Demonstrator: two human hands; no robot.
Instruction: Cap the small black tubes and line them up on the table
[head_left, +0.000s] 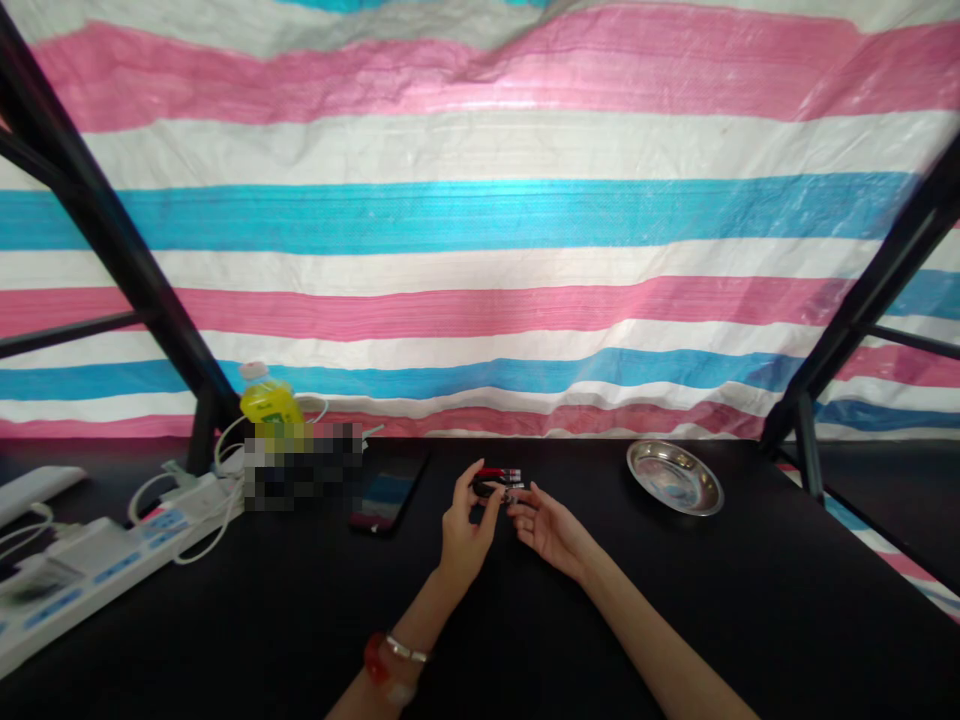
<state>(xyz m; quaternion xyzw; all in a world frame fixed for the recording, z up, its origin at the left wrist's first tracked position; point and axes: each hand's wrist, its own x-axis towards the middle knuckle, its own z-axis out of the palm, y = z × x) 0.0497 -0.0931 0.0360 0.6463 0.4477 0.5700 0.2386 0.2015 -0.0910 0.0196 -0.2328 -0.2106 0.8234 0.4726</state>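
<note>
Between our two hands we see a small cluster of red and black pieces with silvery ends [495, 475]. Our left hand [463, 535] pinches it between thumb and fingers; our right hand [556, 532], fingers part-curled, meets its near end, and we cannot tell whether it grips. Left of our left hand lies a flat, glossy dark rectangular device [386, 495], farther left a yellow plastic bottle [271, 408]; right of our right hand, a round, shiny metal dish [701, 490].

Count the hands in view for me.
2. The left hand, over the black table, holds small red and black items; the right hand is just to its right, fingertips close to the items' silvery ends.
</note>
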